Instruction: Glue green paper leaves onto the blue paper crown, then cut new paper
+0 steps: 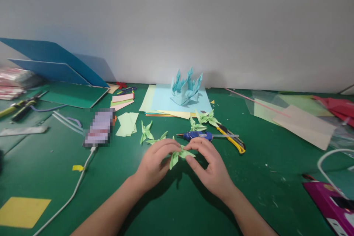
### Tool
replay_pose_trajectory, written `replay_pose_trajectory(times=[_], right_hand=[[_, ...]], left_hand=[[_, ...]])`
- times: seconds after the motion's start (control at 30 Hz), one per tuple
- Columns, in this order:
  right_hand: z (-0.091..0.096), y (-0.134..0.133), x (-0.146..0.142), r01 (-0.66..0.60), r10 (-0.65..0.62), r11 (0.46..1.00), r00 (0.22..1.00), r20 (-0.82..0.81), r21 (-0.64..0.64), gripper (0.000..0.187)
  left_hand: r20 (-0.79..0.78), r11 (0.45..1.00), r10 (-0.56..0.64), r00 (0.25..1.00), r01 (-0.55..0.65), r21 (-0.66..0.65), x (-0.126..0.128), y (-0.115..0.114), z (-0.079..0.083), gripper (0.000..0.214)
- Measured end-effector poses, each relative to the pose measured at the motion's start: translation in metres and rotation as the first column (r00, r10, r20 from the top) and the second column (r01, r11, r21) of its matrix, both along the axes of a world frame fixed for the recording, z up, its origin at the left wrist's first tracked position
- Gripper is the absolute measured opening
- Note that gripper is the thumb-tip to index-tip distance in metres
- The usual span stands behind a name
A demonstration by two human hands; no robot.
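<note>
Both my hands meet over the green mat near the middle of the table. My left hand and my right hand pinch a small light green folded paper flower between their fingertips. Other green paper flowers lie just beyond: one to the left, one close to my left fingers, and a pair further back. A pale blue folded paper crown stands on a light blue sheet.
A blue glue gun and a yellow utility knife lie behind my hands. A phone with a white cable sits left. Paper stacks, blue card, pliers, and a magenta box ring the mat.
</note>
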State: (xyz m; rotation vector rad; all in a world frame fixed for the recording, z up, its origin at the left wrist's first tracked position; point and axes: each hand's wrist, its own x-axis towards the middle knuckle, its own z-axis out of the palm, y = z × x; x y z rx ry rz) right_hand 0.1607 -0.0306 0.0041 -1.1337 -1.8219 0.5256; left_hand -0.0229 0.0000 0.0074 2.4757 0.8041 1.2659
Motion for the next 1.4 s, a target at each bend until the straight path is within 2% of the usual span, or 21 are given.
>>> replay_pose_trajectory(times=[0.2,0.37,0.8,0.93,1.1,1.27,1.4], right_hand=[[0.003,0.001,0.001,-0.01,0.006,0.999,0.995,-0.1,-0.04,0.011],[0.003,0.003,0.0,-0.005,0.003,1.0,0.997,-0.078,-0.025,0.005],[0.001,0.003,-0.001,0.019,-0.021,0.999,0.999,-0.042,-0.027,0.007],[0.001,0.003,-0.001,0.031,-0.031,1.0,1.0,-0.001,-0.002,0.01],[0.0,0.003,-0.002,0.067,-0.081,0.991,0.99,0.118,0.115,0.014],[0.0,0.004,-0.002,0.023,-0.062,0.984,0.974,0.219,0.177,0.017],[-0.003,0.003,-0.003,-0.004,-0.046,0.984,0.96,0.276,0.176,0.018]], left_hand=[[-0.023,0.999,-0.015,1.0,0.016,0.052,-0.001,0.001,-0.005,0.028],[-0.063,0.998,-0.006,0.998,0.01,0.056,-0.002,0.001,-0.006,0.029],[-0.088,0.999,0.002,0.996,0.002,0.048,-0.001,0.0,-0.006,0.032],[-0.085,0.999,0.01,0.996,-0.006,0.046,0.0,0.0,-0.007,0.032],[-0.106,1.0,-0.017,0.994,0.017,-0.001,0.001,-0.001,-0.005,0.033],[-0.085,0.997,-0.035,0.996,0.029,-0.072,0.0,-0.004,0.002,0.038],[-0.058,0.991,-0.02,0.998,0.012,-0.134,-0.001,-0.005,0.007,0.03]])
